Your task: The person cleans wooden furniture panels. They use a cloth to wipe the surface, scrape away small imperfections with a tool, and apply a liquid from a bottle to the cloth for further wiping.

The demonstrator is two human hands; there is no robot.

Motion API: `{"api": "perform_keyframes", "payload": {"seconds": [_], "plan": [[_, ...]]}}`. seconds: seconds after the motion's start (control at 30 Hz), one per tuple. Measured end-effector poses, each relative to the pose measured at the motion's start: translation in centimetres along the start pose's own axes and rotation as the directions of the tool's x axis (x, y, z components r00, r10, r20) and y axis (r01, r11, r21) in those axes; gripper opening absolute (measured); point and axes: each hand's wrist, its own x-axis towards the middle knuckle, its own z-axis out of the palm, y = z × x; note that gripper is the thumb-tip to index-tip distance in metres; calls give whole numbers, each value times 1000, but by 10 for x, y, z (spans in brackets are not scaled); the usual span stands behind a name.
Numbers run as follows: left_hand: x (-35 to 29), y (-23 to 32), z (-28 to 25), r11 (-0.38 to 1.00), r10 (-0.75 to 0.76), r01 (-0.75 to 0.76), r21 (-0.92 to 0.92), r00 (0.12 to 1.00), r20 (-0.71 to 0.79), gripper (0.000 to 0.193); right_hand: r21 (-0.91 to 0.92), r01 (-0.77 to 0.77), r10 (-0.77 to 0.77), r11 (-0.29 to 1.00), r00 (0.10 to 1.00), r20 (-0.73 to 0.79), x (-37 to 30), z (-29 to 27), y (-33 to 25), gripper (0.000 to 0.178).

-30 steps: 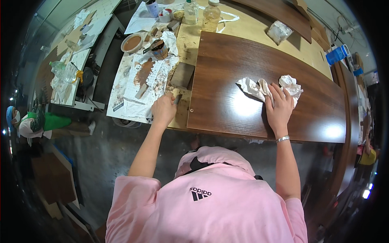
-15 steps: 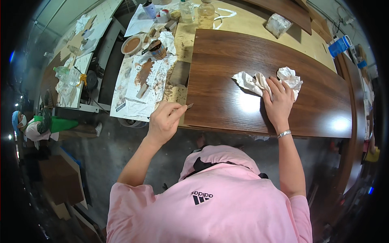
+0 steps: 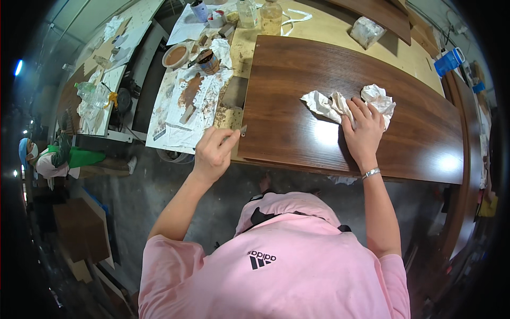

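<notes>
A dark brown wood-grain panel (image 3: 287, 95) lies flat in front of me. At its left edge my left hand (image 3: 213, 153) is closed, pinching a small flat metal blade (image 3: 243, 131), perhaps a putty knife, whose tip meets or nearly meets the edge. Most of the blade's handle is hidden by the fingers. My right hand (image 3: 364, 133) rests on the panel, its fingers bent over a crumpled white rag (image 3: 325, 105). Part of the rag bunches up beyond the fingertips.
Left of the panel, a stained sheet (image 3: 196, 95) carries an open can (image 3: 208, 63) and a round tub of brown paste (image 3: 175, 56). Bottles (image 3: 271, 18) stand behind, near a clear wrapped bundle (image 3: 366, 32). A blue jug (image 3: 449, 62) sits at right; a co-worker (image 3: 69, 159) is far left.
My left hand has shifted slightly away from me along the panel's left edge, and the blade tip now points more upward. My right hand stays on the rag.
</notes>
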Motion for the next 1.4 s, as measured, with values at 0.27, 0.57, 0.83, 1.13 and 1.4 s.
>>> {"api": "perform_keyframes", "payload": {"seconds": [0.27,0.57,0.83,1.13,1.4], "plan": [[-2,3,0,1000,-9,10,19,1000,-5,39,-1,3,-3,1000,1000,1,-3,0,1,36],[-2,5,2,998,-31,31,46,999,-9,37,-10,6,-6,1000,1000,-2,-1,-1,1,36],[7,-4,4,994,-105,106,16,994,-41,27,1,-3,3,1000,1000,-1,1,-1,0,36],[14,-16,0,852,-403,433,-294,901,160,22,-3,-3,3,1000,1000,9,0,-1,0,36],[16,-25,0,825,-434,479,-301,877,206,21,9,-15,15,1000,1000,7,1,-1,0,36]]}}
